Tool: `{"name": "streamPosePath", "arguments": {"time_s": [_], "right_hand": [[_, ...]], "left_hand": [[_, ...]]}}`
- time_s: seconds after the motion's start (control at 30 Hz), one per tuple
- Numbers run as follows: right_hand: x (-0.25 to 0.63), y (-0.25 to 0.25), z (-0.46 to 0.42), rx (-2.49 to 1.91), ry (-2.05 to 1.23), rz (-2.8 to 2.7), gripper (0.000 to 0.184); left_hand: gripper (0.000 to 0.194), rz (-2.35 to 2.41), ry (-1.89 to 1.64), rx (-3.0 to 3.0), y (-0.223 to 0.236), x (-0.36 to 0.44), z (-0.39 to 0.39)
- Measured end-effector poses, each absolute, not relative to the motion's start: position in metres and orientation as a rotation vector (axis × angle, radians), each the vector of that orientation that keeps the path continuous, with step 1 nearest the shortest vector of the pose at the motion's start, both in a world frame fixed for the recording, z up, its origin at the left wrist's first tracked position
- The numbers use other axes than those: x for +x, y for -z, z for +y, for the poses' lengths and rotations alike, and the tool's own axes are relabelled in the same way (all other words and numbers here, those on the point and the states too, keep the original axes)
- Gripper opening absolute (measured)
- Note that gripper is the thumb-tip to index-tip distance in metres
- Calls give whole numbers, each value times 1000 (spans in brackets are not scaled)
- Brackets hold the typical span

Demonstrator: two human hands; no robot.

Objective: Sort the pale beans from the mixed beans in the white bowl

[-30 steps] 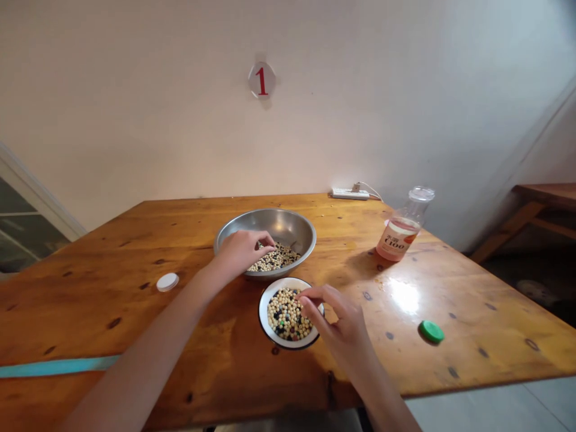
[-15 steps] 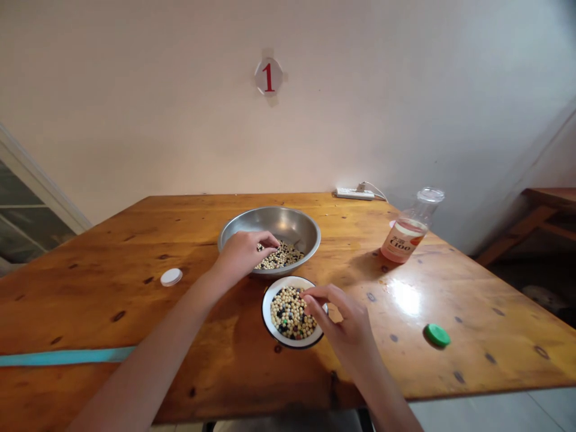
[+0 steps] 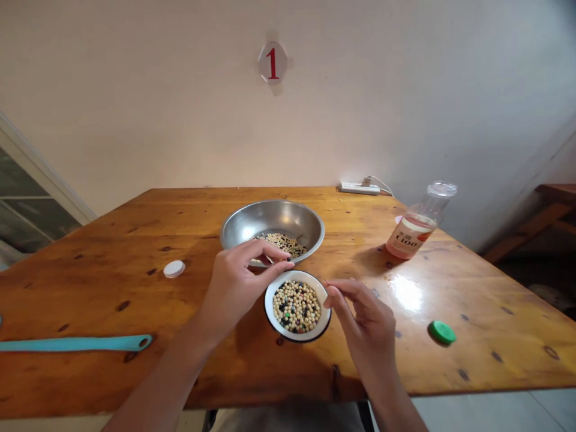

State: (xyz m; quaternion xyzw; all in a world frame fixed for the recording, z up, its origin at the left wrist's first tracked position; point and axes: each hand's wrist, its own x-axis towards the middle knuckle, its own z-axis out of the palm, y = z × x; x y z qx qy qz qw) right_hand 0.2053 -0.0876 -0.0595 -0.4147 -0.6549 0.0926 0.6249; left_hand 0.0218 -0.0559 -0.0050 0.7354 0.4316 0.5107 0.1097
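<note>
My left hand (image 3: 238, 285) hangs between a steel bowl (image 3: 272, 217) and a small white enamel bowl (image 3: 315, 289), its curled fingertips close to the small bowl's rim. The small bowl holds a heap of pale beans mixed with dark ones (image 3: 297, 307). More of these beans (image 3: 281, 243) lie in the steel bowl, partly hidden behind my left fingers. My right hand (image 3: 366, 321) is at the small bowl's right rim, with thumb and fingers close together. Whether either hand holds a bean is too small to tell.
A clear bottle (image 3: 414, 225) with a pink liquid and label stands at the table's right. A white cap (image 3: 174, 269) and a green cap (image 3: 442, 332) lie on the wooden table (image 3: 135, 288). A teal strip (image 3: 76, 343) lies at the left; a power strip (image 3: 360, 188) is behind.
My left hand has moved back out of the steel bowl toward the small bowl. My right hand has shifted right to the small bowl's rim. The view has swung slightly.
</note>
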Motion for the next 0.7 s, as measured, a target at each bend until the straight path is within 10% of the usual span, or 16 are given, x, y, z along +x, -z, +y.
{"name": "streamPosePath", "arguments": {"time_s": [0.7], "right_hand": [[202,54,-89,-936,-254,-1663,12]], "left_hand": [[6,1206,-1627,2821,14,23,-70]]}}
